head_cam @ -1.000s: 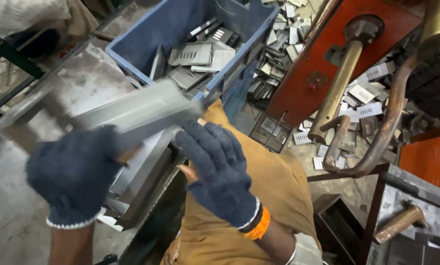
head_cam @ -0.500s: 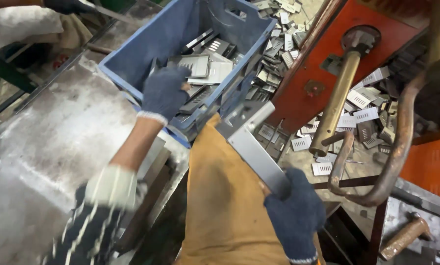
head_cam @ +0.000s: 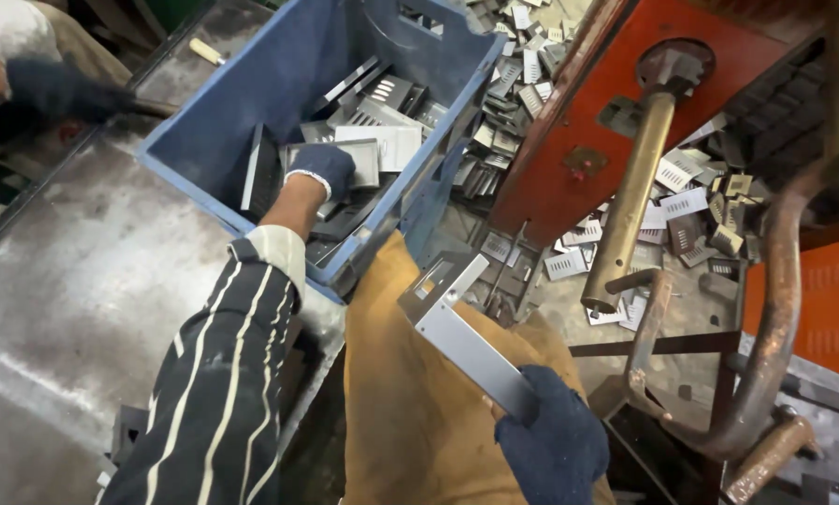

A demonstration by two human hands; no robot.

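My left hand, in a dark blue glove, reaches into the blue plastic crate and rests on a flat grey metal piece among several slotted metal parts. My right hand, also gloved, grips the lower end of a long grey metal bracket over my tan apron. The bracket points up and left, its bent end near the crate's corner.
A scratched steel tabletop lies on the left. A red machine frame with a brass rod and a rusty curved pipe stands right. Several loose slotted plates litter the floor. Another person's gloved hand shows at upper left.
A second ago both hands held a long metal piece. Now my left hand has gone into the crate, and my right hand has lowered with the bracket over the apron.
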